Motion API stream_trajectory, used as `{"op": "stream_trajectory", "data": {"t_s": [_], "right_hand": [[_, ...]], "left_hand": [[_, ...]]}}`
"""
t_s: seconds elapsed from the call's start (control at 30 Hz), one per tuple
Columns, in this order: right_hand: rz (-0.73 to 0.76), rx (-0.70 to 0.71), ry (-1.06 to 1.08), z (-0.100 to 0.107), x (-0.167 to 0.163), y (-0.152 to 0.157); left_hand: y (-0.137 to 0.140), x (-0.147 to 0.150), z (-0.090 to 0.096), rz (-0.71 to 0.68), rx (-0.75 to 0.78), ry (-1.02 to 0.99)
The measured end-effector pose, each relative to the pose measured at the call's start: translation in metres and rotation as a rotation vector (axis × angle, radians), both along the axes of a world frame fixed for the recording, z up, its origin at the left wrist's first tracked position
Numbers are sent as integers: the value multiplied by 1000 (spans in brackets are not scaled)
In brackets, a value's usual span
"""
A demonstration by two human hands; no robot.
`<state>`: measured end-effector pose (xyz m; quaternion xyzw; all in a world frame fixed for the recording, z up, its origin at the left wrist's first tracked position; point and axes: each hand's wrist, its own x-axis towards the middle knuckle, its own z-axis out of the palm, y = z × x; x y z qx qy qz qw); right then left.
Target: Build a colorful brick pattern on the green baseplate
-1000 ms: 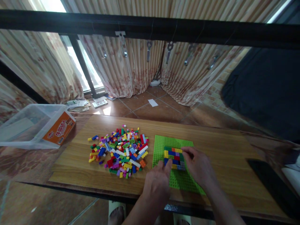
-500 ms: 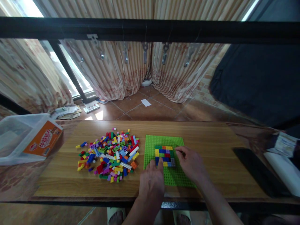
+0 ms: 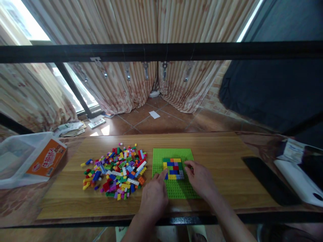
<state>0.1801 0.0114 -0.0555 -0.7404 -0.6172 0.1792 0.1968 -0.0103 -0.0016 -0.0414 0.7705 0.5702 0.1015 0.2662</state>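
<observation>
A flat patch of coloured toy bricks (image 3: 174, 168) sits on the green studded baseplate (image 3: 178, 192), with yellow, red, blue, green and grey pieces in it. My left hand (image 3: 154, 191) rests over the plate's left side, index finger stretched out to the lower left corner of the patch; nothing shows in its grasp. At the patch's right edge, my right hand (image 3: 200, 178) has thumb and index finger bent together in a pinch. Whatever lies between those fingertips is too small or hidden to name.
A spread heap of loose bricks (image 3: 118, 173) lies left of the baseplate on the wooden board (image 3: 214, 144). A clear plastic tub (image 3: 22, 178) with an orange label stands far left. On the right lies a black flat object (image 3: 270, 181). A dark bar (image 3: 151, 52) crosses beyond the board.
The camera view has tilted up and shifted slightly. My left hand has drawn back a little from the brick patch, uncovering more of its lower edge. My right hand stays beside its right edge.
</observation>
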Motion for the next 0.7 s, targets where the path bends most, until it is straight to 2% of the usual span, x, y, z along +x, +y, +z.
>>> {"op": "stream_trajectory", "data": {"t_s": [0.13, 0.23, 0.33, 0.47, 0.53, 0.63, 0.7], "right_hand": [[16, 82, 21, -1, -2, 2], [112, 153, 14, 0, -10, 3], [228, 129, -13, 0, -22, 3], [309, 20, -51, -1, -36, 3], [334, -36, -56, -1, -40, 4], [354, -94, -53, 0, -45, 6], [361, -121, -44, 3, -46, 6]], "left_hand": [[9, -7, 7, 96, 29, -154], [14, -12, 10, 149, 55, -277], [18, -14, 19, 150, -2, -514], [16, -18, 49, 50, -189, -905], [6, -23, 70, -45, -224, -1027], [-21, -34, 94, -195, -198, -999], [-41, -42, 99, -206, -184, -953]]}}
